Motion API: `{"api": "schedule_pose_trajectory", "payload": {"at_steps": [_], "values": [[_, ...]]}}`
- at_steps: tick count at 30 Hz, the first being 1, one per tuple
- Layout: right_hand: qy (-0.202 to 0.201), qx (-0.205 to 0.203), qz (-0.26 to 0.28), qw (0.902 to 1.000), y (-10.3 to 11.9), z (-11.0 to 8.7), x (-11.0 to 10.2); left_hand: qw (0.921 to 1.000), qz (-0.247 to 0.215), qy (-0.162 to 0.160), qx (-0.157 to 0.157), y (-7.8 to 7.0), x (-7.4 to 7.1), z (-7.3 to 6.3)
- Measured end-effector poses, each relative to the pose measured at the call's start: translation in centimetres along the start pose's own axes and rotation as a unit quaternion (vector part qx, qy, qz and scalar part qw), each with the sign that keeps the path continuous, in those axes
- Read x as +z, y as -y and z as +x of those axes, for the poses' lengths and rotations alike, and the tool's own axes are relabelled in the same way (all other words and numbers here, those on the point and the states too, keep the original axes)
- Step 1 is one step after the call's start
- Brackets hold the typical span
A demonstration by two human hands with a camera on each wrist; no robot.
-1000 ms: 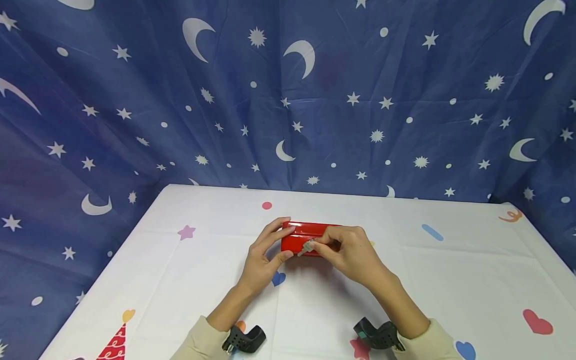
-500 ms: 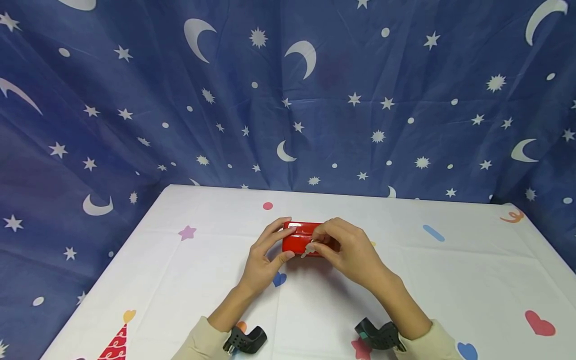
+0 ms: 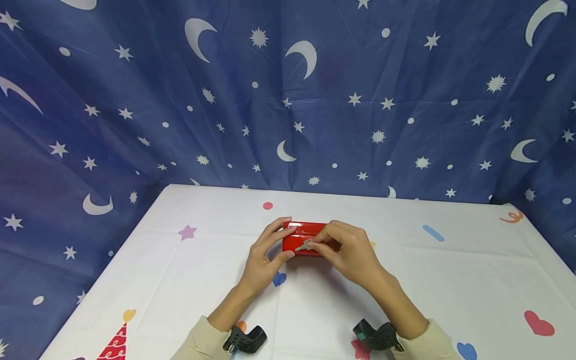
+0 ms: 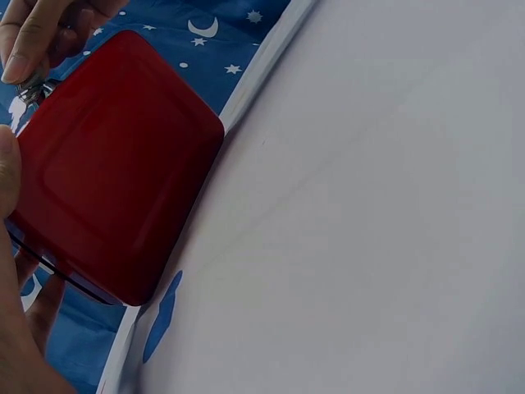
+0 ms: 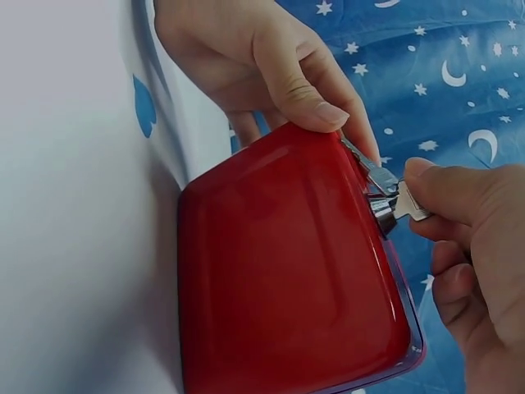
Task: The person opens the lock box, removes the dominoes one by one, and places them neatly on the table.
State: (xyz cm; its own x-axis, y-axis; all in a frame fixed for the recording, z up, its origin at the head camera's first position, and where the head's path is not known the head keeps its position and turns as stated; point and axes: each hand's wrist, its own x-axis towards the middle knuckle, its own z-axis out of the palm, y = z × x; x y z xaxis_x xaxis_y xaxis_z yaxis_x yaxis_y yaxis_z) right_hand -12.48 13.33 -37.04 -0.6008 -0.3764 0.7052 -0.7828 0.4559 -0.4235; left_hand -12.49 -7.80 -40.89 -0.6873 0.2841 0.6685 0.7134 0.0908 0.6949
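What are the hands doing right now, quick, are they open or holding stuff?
Left hand: closed, holding one end of the red box.
Right hand: closed, pinching a key at the box's silver lock.

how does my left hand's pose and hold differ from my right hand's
Your left hand grips one end of the red box, while your right hand pinches a key at the box's lock. Your left hand's fingers are spread; your right hand's are curled in. Both arms have a beige sleeve and black wrist device.
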Motion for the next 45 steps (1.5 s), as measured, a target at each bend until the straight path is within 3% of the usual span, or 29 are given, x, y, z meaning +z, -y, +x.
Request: {"api": "schedule_pose_trajectory", "payload": {"at_steps": [12, 21, 26, 30, 38, 45], "values": [[-0.012, -0.007, 0.043, 0.9990, -0.9, -0.2, 0.2, 1.0000, 0.002, 0.001, -0.008, 0.1, -0.1, -0.1], [-0.013, 0.013, 0.078, 0.9968, -1.5, -0.5, 0.4, 0.9999, 0.002, 0.000, -0.011, 0.2, 0.0, -0.1], [-0.019, -0.002, 0.102, 0.9946, -1.6, -0.4, 0.5, 0.9999, -0.001, 0.002, -0.015, 0.2, -0.1, -0.2], [-0.001, 0.001, 0.117, 0.9931, -1.4, -0.3, 0.3, 0.9998, 0.004, 0.002, -0.019, 0.2, -0.1, -0.3], [0.074, 0.058, 0.044, 0.9946, -0.9, 0.1, -1.2, 0.9996, 0.010, 0.005, -0.024, 0.0, -0.1, -0.3], [0.059, 0.077, 0.000, 0.9953, -1.6, 0.0, -2.9, 0.9996, 0.004, 0.006, -0.027, 0.0, 0.0, -0.1]]}}
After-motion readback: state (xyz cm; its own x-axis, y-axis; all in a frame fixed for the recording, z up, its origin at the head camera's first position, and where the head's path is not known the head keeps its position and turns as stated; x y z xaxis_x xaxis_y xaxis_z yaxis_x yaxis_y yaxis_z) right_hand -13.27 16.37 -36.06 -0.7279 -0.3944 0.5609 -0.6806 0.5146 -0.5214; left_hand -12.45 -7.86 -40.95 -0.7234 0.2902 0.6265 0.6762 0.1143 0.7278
